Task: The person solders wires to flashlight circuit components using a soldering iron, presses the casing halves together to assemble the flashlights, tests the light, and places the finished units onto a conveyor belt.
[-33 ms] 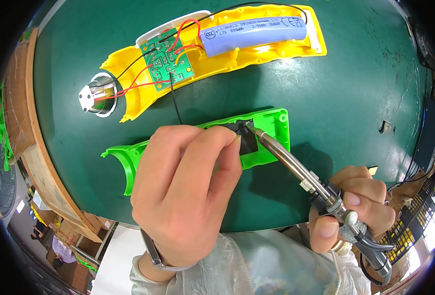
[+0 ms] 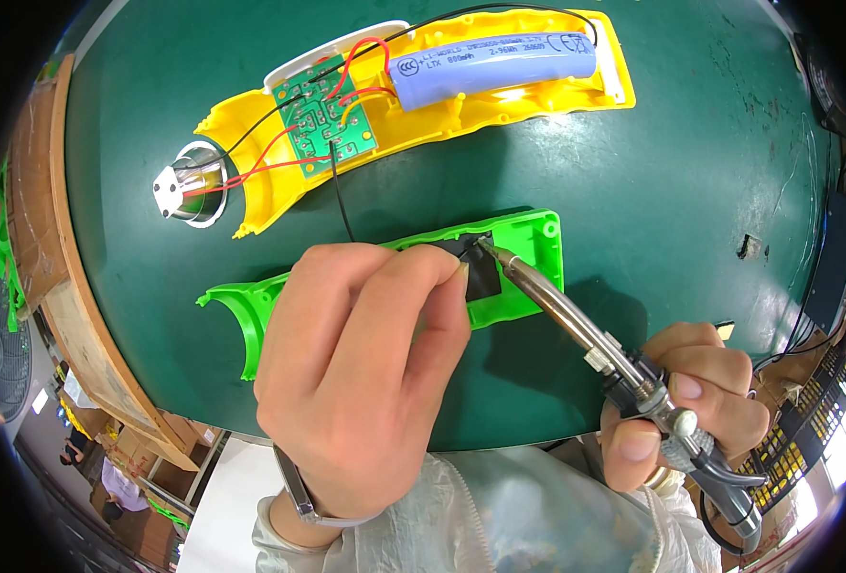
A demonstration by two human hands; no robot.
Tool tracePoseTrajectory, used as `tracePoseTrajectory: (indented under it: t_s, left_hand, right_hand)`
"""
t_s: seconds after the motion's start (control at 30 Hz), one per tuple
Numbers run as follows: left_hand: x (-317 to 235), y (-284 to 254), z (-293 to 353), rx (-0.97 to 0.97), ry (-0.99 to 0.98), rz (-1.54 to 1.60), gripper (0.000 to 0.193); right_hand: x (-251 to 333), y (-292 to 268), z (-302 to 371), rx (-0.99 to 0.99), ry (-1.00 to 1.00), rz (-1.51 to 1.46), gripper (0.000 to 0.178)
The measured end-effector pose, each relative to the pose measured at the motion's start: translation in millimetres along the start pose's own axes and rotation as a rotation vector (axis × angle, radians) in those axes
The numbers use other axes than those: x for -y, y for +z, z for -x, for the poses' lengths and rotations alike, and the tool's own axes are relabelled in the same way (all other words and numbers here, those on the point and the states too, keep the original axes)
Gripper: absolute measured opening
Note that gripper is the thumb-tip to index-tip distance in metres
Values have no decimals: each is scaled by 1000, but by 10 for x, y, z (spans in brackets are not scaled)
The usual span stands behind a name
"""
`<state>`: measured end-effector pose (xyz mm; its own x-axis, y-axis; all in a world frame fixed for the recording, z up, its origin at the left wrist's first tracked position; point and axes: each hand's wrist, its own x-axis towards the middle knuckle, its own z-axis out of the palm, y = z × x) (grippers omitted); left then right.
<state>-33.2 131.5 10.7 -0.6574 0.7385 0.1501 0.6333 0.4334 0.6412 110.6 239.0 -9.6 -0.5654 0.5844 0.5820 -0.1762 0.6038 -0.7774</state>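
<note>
A right hand (image 2: 714,401) curls around a silver metal soldering iron (image 2: 558,309) — its tip inside a curved green plastic shell (image 2: 535,239) on a dark-green tabletop (image 2: 709,162). The left hand (image 2: 361,372) pinches a thin black wire (image 2: 340,198).

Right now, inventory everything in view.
yellow casing half: 1, yellow, top
battery: 1, blue, in yellow half
circuit board: 1, green, beside battery
white part: 1, white, above board
lamp head: 1, silver-white, upper left
wires: several, red, black, orange, around board
green casing half: 1, green, centre
black sheet: 1, black, in green half
soldering iron: 1, silver-black, in right hand
worktop: 1, green, underneath
fan: 1, grey, left
boxes: several, brown, lower left
left hand: 1, bare, centre
right hand: 1, bare, lower right
</note>
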Motion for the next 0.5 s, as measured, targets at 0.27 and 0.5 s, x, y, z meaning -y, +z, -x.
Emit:
tracePoseTrajectory:
  t_s: [0.27,0.5]
  left_hand:
    - [-3,-2,-2,6,-4,2,21]
    - [-7,-5,-4,6,-3,0,21]
  right_hand:
    - [15,-25,-12,116,15,74,43]
    - [0,10,-6,4,-2,-4,41]
